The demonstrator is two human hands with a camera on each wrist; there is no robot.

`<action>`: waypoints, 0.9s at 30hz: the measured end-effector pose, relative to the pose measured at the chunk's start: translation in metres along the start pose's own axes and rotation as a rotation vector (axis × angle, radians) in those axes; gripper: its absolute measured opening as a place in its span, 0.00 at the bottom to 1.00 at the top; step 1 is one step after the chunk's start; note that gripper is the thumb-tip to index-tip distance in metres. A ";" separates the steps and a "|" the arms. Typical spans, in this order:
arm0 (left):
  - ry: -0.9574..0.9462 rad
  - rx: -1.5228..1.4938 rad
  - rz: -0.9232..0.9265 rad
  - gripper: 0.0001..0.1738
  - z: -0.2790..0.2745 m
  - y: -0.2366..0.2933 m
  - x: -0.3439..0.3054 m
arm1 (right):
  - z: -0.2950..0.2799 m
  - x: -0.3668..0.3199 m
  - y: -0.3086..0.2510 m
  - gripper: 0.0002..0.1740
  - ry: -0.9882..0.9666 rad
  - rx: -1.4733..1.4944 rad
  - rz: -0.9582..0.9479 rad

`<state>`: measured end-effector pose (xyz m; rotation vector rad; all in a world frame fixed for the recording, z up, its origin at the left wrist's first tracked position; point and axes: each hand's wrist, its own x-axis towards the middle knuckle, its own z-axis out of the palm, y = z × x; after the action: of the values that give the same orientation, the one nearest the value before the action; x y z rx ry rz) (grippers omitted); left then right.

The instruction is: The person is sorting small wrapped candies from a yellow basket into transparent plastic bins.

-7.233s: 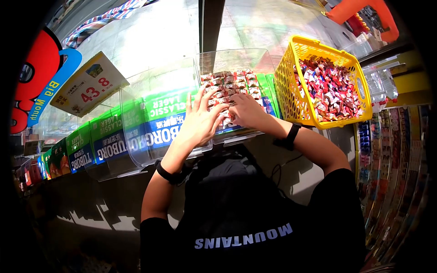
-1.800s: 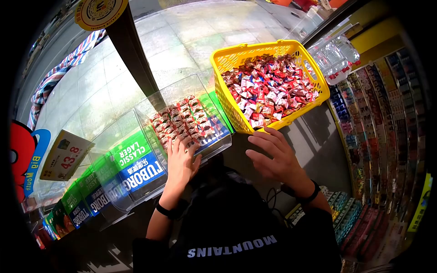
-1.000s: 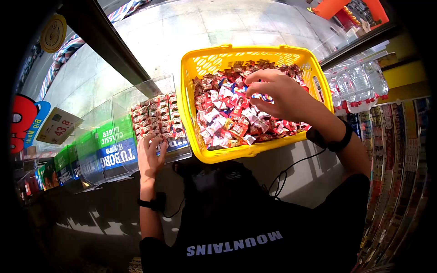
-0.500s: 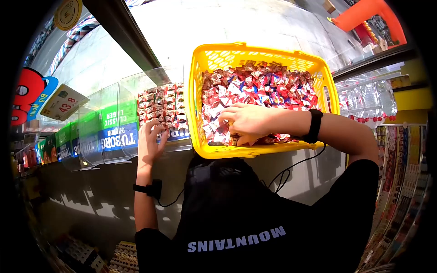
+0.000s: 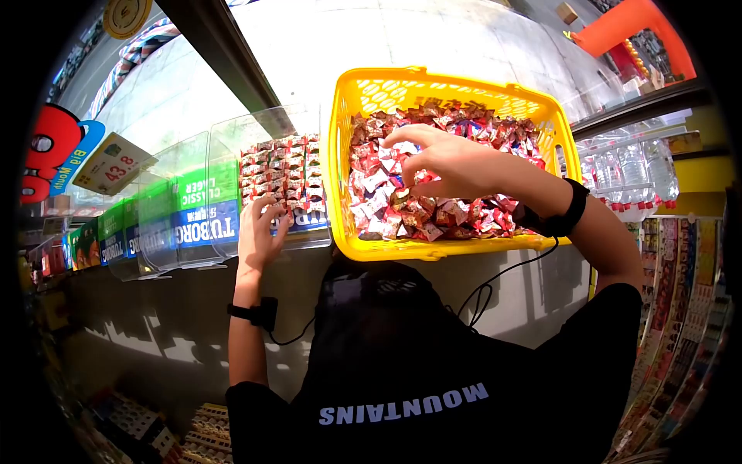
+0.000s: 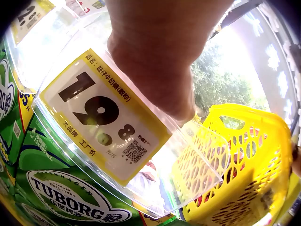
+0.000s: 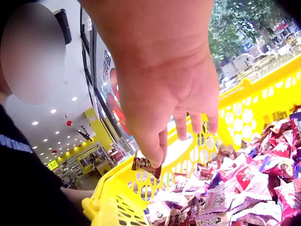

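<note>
My right hand (image 5: pixel 456 162) is over the yellow basket (image 5: pixel 452 251), above its heap of wrapped candies (image 5: pixel 440 213). Thumb and forefinger pinch one brown-wrapped candy (image 7: pixel 146 165), plain in the right wrist view; the other fingers hang loose. At the front of a clear plastic bin (image 5: pixel 301 120), my left hand (image 5: pixel 261 236) rests with its fingers relaxed over the near edge, beside the candies (image 5: pixel 282 174) laid in rows there. From the left wrist, a price card (image 6: pixel 101 117) reading 19.8 covers the bin's front, and my fingertips are hidden.
Green and blue Tuborg cartons (image 5: pixel 205 209) stand under and left of the bin, with more clear bins along them. Bottled water (image 5: pixel 630 170) stands right of the basket, above shelves of packets (image 5: pixel 672 294). A dark post (image 5: pixel 224 58) rises behind.
Both hands were at the bin earlier; the right then crossed to the basket and dipped into the heap. It now sits higher, with one candy pinched. The left stays at the bin.
</note>
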<state>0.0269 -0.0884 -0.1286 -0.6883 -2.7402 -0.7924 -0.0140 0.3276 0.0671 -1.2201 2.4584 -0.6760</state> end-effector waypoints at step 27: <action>-0.065 -0.227 0.450 0.14 -0.119 0.040 -0.014 | 0.165 0.091 -0.181 0.07 0.597 -0.189 0.143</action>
<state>0.0668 -0.1294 -0.0159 -1.3351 -2.4197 -0.9844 0.1295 0.1147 0.0201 -0.9908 3.1242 -0.8835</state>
